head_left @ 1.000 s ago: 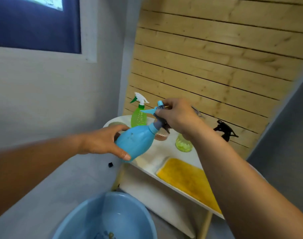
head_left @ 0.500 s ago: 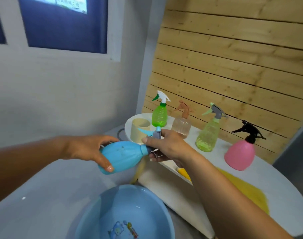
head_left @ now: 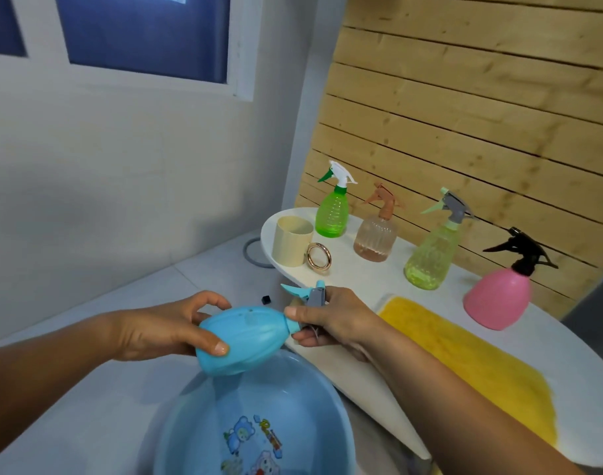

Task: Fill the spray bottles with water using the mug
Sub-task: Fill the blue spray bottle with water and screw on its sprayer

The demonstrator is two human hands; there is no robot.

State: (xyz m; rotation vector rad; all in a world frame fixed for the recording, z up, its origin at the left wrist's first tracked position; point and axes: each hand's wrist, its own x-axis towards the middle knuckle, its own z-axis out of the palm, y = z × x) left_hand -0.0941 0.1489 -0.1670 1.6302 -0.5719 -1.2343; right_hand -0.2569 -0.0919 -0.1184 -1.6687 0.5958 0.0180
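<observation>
My left hand (head_left: 163, 329) grips the round body of a blue spray bottle (head_left: 245, 337), which lies tilted on its side above a blue basin (head_left: 204, 416). My right hand (head_left: 334, 318) is closed around its grey and blue spray head (head_left: 308, 294) at the neck. A cream mug (head_left: 291, 245) with a gold ring handle stands at the left end of the white table (head_left: 368, 279). Behind it stand a green bottle (head_left: 332, 209), a clear peach bottle (head_left: 377, 233), a yellow-green bottle (head_left: 432, 253) and a pink bottle (head_left: 497, 298) with a black head.
A yellow cloth (head_left: 471, 365) lies on the table near my right forearm. A wooden slat wall backs the table. The basin sits on a pale floor by a white wall with a window. A small black object (head_left: 266, 299) and a grey ring (head_left: 254, 253) lie on the floor.
The view has swung down and right, so the whole row of bottles and the mug now show. Both hands have brought the blue bottle lower, over the basin, and tipped it flatter.
</observation>
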